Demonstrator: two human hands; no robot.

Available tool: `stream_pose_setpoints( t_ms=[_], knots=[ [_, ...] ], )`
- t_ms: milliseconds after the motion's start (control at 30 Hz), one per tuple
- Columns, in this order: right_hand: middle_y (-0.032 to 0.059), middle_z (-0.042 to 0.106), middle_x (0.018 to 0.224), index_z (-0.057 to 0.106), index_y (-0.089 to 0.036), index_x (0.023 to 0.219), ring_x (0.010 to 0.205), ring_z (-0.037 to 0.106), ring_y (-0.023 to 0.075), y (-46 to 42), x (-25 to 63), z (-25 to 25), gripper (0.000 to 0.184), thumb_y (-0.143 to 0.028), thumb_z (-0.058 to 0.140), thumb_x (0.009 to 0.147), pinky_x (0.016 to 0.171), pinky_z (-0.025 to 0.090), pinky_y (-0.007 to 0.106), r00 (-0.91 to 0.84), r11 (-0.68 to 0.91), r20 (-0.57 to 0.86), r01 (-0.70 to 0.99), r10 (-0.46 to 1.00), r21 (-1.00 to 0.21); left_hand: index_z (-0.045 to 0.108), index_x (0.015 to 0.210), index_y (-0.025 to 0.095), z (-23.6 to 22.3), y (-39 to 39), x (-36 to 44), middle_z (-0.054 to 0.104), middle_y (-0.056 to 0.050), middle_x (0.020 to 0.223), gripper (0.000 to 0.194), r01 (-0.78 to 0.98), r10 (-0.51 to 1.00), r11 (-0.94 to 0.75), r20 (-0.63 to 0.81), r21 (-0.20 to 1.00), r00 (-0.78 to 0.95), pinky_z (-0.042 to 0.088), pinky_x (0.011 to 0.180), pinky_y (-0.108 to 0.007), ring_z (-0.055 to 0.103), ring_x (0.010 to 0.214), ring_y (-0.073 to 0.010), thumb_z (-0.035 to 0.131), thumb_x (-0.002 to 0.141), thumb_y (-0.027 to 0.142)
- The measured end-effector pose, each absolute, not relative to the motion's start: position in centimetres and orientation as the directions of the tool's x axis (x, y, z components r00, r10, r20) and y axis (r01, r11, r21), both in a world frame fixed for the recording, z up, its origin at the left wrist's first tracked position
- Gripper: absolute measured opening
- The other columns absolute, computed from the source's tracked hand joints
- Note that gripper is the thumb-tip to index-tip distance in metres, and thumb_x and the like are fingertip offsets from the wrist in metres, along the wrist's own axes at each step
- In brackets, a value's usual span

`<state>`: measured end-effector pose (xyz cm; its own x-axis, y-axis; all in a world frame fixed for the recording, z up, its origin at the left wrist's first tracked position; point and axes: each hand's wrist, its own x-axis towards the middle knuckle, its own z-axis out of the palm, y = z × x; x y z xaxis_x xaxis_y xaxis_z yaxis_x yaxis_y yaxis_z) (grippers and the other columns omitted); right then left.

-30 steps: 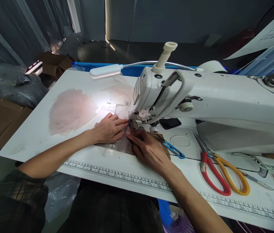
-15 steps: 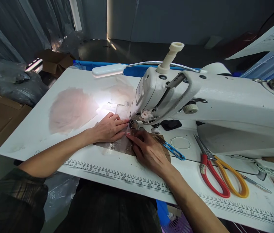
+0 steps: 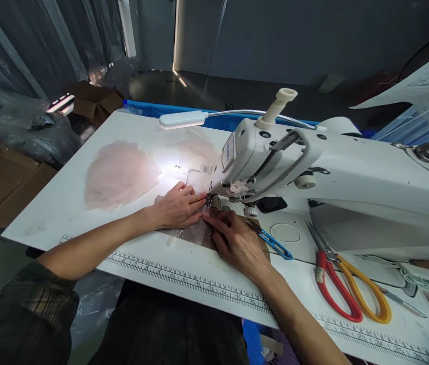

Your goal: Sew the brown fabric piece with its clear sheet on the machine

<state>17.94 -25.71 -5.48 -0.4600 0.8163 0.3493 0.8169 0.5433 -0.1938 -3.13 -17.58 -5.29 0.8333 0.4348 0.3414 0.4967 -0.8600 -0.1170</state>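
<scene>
My left hand [image 3: 182, 205] lies flat on sheer, pale fabric [image 3: 195, 234], its fingertips close to the needle area of the white sewing machine [image 3: 275, 157]. Just in front of the presser foot, my right hand [image 3: 239, 242] pinches the edge of the same fabric between thumb and forefinger, beside a small reddish mark. Under the fabric is a brown plate [image 3: 214, 242] on the machine bed. The needle itself is hidden by fingers and machine parts. Blue thread snips [image 3: 275, 244] lie to the right of my right hand.
Pale pink sheer pieces [image 3: 119, 175] lie on the white table [image 3: 70, 203] at left, under a lamp [image 3: 182, 119]. Large scissors [image 3: 338, 274] with red and yellow handles rest at right. A printed ruler [image 3: 184, 279] runs along the front edge. Cardboard boxes [image 3: 9, 185] stand left.
The whole view has shifted slightly, so the scene sits a little lower and further right. Both hands keep nearly the same place beside the needle area.
</scene>
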Motion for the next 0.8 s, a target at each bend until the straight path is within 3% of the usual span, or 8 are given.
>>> stream_pose_setpoints(
  t_ms=[200, 433, 600, 800],
  knots=[
    [0.0106, 0.06, 0.101, 0.067, -0.022, 0.119, 0.084, 0.059, 0.0194, -25.9, 17.9, -5.7, 0.038, -0.017, 0.046, 0.088, 0.064, 0.052, 0.029, -0.449, 0.519, 0.314, 0.833, 0.837, -0.192, 0.07, 0.083, 0.018, -5.7, -17.5, -3.0, 0.074, -0.002, 0.099, 0.028, 0.371, 0.262, -0.92, 0.504, -0.127, 0.823, 0.039, 0.076, -0.034, 0.056, 0.076, -0.0153, 0.047, 0.098, 0.022],
    [0.0118, 0.06, 0.1, 0.066, -0.02, 0.121, 0.084, 0.057, 0.02, -26.0, 18.1, -5.8, 0.037, -0.018, 0.046, 0.09, 0.069, 0.052, 0.032, -0.457, 0.522, 0.307, 0.834, 0.835, -0.177, 0.072, 0.098, 0.019, -4.6, -17.6, -3.7, 0.071, -0.005, 0.109, 0.024, 0.319, 0.285, -0.948, 0.412, -0.014, 0.865, 0.039, 0.073, -0.037, 0.058, 0.079, -0.0187, 0.052, 0.091, 0.032],
    [0.0121, 0.061, 0.097, 0.065, -0.021, 0.124, 0.078, 0.057, 0.0195, -25.9, 17.8, -6.1, 0.038, -0.021, 0.043, 0.093, 0.061, 0.048, 0.028, -0.428, 0.481, 0.301, 0.868, 0.852, -0.128, 0.07, 0.105, 0.018, -4.4, -17.7, -3.6, 0.069, -0.008, 0.113, 0.03, 0.366, 0.322, -0.928, 0.339, -0.073, 0.884, 0.038, 0.076, -0.039, 0.057, 0.081, -0.0201, 0.047, 0.094, 0.035],
    [0.0127, 0.062, 0.097, 0.063, -0.022, 0.127, 0.073, 0.059, 0.0199, -25.5, 17.1, -5.9, 0.04, -0.026, 0.042, 0.093, 0.056, 0.045, 0.028, -0.359, 0.393, 0.25, 0.914, 0.899, -0.102, 0.07, 0.105, 0.017, -4.9, -17.6, -3.2, 0.068, -0.007, 0.116, 0.035, 0.429, 0.353, -0.891, 0.365, -0.151, 0.861, 0.037, 0.075, -0.039, 0.056, 0.081, -0.0203, 0.042, 0.099, 0.037]
  ],
)
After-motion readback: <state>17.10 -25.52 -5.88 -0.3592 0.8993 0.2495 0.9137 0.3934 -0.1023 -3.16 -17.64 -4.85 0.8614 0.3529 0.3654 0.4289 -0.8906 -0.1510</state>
